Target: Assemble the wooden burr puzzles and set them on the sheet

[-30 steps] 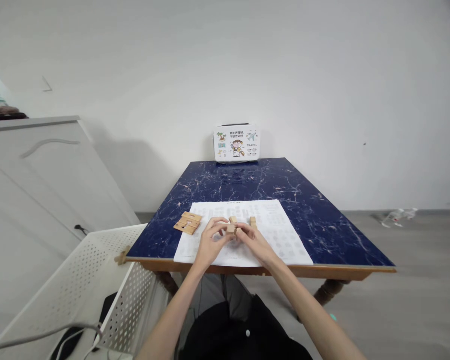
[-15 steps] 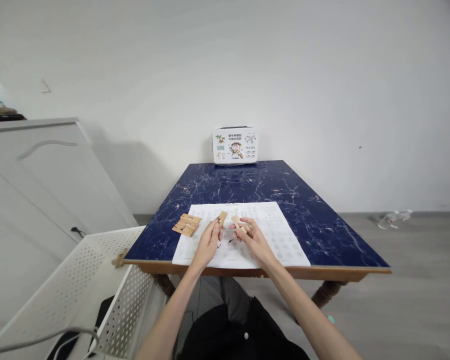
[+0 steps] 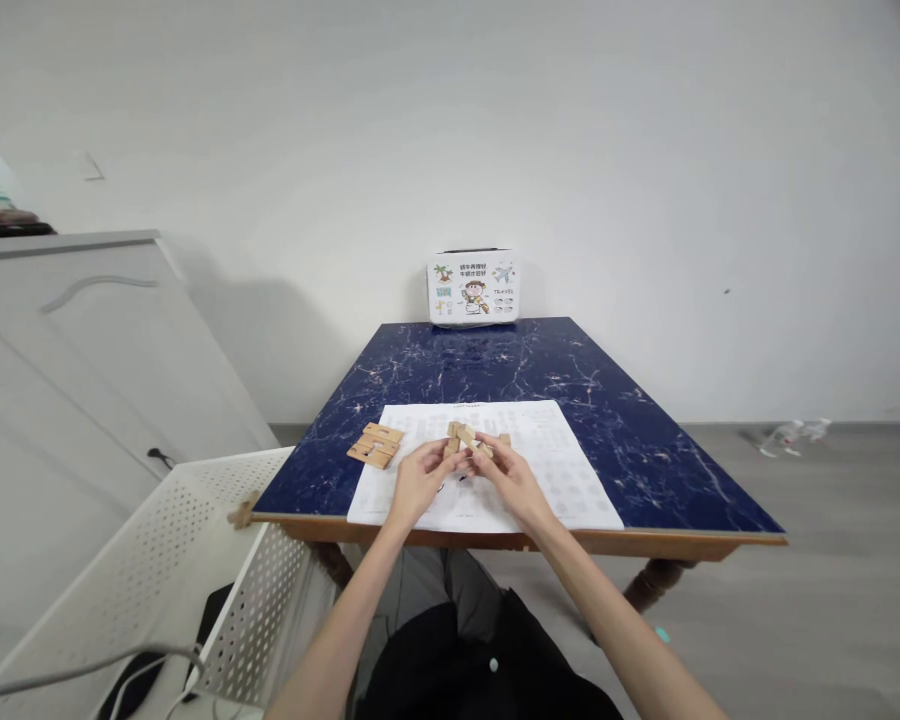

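Over a printed white sheet (image 3: 562,480) on the dark blue marbled table (image 3: 630,420), my left hand (image 3: 420,478) and my right hand (image 3: 511,477) each pinch a small notched wooden piece. The left-hand piece (image 3: 454,437) and the right-hand piece (image 3: 474,443) touch each other between my fingertips. Another small wooden piece (image 3: 504,439) lies on the sheet just behind my right hand. A stack of flat notched wooden pieces (image 3: 376,446) rests on the table to the left of my left hand.
A white box with cartoon travel pictures (image 3: 472,286) stands at the table's far edge against the wall. A white perforated basket (image 3: 172,560) with a cable sits at the lower left, beside a grey cabinet (image 3: 67,360). A clear bottle (image 3: 791,434) lies on the floor at right.
Half a second ago my hands held the two wooden pieces apart; now they have come together so the pieces touch. The stack at left has not moved.
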Demonstrator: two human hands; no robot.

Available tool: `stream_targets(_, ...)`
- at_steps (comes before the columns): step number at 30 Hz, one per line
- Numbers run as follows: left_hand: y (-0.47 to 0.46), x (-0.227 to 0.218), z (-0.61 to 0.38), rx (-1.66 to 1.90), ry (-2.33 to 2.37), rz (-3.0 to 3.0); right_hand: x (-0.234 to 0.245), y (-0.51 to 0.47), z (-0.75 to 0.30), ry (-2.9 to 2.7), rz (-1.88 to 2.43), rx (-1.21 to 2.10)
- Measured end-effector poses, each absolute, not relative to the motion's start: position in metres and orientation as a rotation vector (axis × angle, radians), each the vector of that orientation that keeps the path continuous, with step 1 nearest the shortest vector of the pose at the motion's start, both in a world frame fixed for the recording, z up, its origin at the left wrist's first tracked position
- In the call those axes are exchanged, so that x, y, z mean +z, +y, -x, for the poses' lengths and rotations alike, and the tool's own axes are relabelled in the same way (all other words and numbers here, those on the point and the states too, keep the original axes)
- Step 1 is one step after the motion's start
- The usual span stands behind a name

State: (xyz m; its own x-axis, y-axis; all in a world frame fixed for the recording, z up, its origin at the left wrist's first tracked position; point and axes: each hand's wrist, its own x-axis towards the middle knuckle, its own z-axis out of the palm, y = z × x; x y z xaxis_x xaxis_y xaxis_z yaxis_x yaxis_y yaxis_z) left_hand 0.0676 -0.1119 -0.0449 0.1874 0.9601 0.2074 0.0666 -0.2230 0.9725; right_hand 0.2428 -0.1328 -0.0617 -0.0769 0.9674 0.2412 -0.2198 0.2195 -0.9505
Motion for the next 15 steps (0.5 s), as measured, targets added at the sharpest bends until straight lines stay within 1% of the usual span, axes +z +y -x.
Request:
stream_targets(3,-0.1122,-0.0442,-0.0681,1.156,0.992,-1.476,-0.0625,-0.1329,-0.2432,-1.270,0.830,1.146)
stream_targets(9,-0.1092,-0.0509,-0.0649,1.161,0.949,-1.479,-0.0615,-0.1354,-0.2427,-1.235,0.813,1.151)
stream_targets(15,-0.1110,-0.0473,-0.0621,1.018,0.891,-1.524,-0.0546,-0.1389,-0.2430,-1.314,0.875,1.045)
